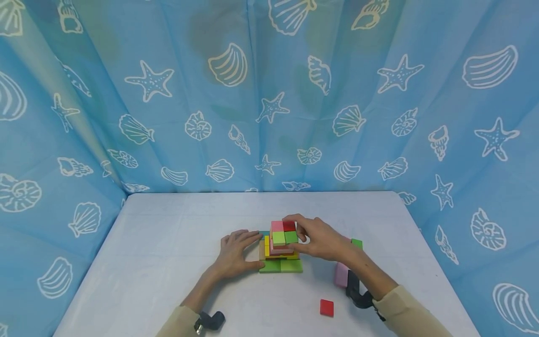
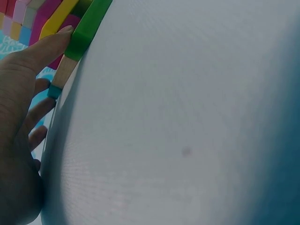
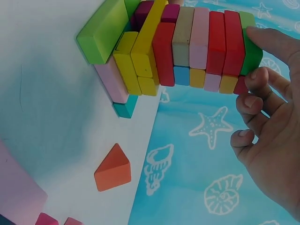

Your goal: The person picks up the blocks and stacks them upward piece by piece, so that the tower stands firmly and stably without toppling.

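Observation:
A layered tower of coloured wooden blocks (image 1: 281, 251) stands on the table, with a base of green blocks (image 1: 270, 267), tan and teal pieces. My left hand (image 1: 234, 252) rests at the tower's left side, thumb on a green base block (image 2: 86, 35), fingertips by the teal block (image 2: 54, 91). At the top right, my right hand (image 1: 323, 238) pinches a green block (image 3: 252, 52) and the dark red block (image 3: 241, 85) behind it between thumb and index finger. Its other fingers are bent, free of the tower. A pink block (image 1: 277, 226) and a light green block sit beside them on top.
A red square block (image 1: 326, 308) lies near the front. Under the right forearm are a purple block (image 1: 341, 275) and a green block (image 1: 357, 243). The right wrist view shows an orange triangular block (image 3: 113, 169). A blue shell-patterned curtain (image 1: 269, 121) hangs behind the white table (image 1: 177, 224).

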Demonstrator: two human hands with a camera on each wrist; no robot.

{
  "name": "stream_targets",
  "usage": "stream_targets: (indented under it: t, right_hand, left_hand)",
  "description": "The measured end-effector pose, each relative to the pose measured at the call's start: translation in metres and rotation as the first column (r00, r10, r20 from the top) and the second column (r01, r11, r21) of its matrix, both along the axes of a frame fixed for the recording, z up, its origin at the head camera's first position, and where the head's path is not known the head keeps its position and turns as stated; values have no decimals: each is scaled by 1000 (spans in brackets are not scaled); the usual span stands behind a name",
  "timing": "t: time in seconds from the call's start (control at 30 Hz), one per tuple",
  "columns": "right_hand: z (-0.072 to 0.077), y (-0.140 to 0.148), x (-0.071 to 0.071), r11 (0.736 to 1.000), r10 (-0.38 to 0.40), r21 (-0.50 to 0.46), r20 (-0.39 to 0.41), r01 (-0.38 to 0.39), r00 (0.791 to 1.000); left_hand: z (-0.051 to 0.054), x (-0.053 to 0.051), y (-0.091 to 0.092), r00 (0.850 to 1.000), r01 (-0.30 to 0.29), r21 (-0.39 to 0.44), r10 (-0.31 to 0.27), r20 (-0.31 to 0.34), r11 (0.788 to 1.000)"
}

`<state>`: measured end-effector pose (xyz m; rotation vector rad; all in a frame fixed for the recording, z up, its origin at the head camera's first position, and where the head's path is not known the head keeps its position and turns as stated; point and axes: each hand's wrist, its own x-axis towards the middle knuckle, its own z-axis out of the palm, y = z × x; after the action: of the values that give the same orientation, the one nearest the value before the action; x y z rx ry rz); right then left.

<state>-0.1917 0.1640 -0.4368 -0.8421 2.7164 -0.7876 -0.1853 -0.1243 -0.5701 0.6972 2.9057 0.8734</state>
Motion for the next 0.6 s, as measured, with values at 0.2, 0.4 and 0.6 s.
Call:
stream_targets:
  t: [0.2, 0.4, 0.6]
  right_hand:
    - [-1, 0, 2, 1000, -10, 11, -18, 10, 1000]
    - [3, 9, -2, 999, 4, -51, 7, -3, 1000]
    - [-2, 36, -17, 991, -24, -132, 34, 29, 999]
  left_hand:
    - [-2, 0, -1, 1000, 0, -10, 0, -4, 1000]
    - [-1, 1, 0, 1000, -3, -4, 3, 2, 1000]
    - [0, 1, 0, 1000, -4, -5, 4, 10, 1000]
